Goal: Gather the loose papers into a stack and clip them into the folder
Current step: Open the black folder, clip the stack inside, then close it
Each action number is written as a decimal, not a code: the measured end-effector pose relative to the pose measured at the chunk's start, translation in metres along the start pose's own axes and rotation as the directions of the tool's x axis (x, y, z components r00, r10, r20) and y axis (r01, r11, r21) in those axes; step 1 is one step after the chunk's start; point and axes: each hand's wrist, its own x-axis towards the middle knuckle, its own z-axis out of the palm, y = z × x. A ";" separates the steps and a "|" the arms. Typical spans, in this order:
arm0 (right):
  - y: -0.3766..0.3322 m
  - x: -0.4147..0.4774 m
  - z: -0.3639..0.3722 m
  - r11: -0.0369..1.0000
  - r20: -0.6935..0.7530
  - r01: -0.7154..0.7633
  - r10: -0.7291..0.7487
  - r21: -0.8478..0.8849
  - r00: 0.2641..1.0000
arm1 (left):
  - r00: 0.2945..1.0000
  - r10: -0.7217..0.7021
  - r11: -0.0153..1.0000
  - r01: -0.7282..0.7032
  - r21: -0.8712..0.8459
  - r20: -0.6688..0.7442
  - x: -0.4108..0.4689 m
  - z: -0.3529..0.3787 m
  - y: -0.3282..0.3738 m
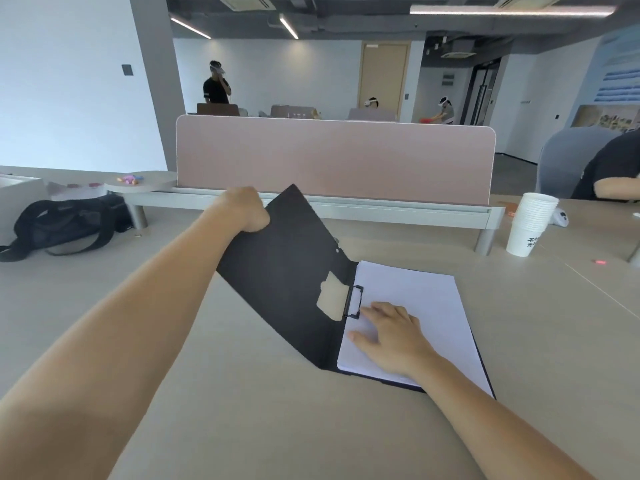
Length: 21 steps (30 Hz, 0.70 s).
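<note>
A black folder [284, 271] lies open on the beige table, its front cover raised and tilted. My left hand [247, 213] grips the cover's far edge and holds it up. A stack of white papers [426, 306] rests on the folder's back board, with a black metal clip [355, 302] over its left edge near the spine. My right hand [391, 332] lies flat on the papers, fingers spread, fingertips just beside the clip.
A stack of white paper cups [528, 223] stands at the right. A black bag [65, 225] lies at the left. A pink desk divider [332, 161] on a metal rail runs behind the folder. A seated person's arm [613, 187] shows at far right.
</note>
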 end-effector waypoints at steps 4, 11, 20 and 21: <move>0.004 0.002 -0.030 0.920 0.106 -0.115 0.080 0.375 0.991 | 0.933 0.241 0.860 -0.077 -0.505 0.269 -0.031 -0.038 0.045; 0.031 -0.014 -0.089 -0.029 0.106 -0.102 0.233 0.994 0.967 | 0.908 0.372 0.592 -0.070 -0.803 0.195 -0.084 0.022 0.119; 0.089 -0.043 -0.105 0.197 0.217 -0.340 0.466 0.920 0.858 | 0.782 0.440 0.898 -0.390 -0.202 0.442 -0.106 0.147 0.143; 0.092 -0.043 -0.102 0.258 0.184 -0.357 0.516 0.898 0.836 | 0.779 0.435 0.900 -0.388 -0.198 0.451 -0.109 0.154 0.140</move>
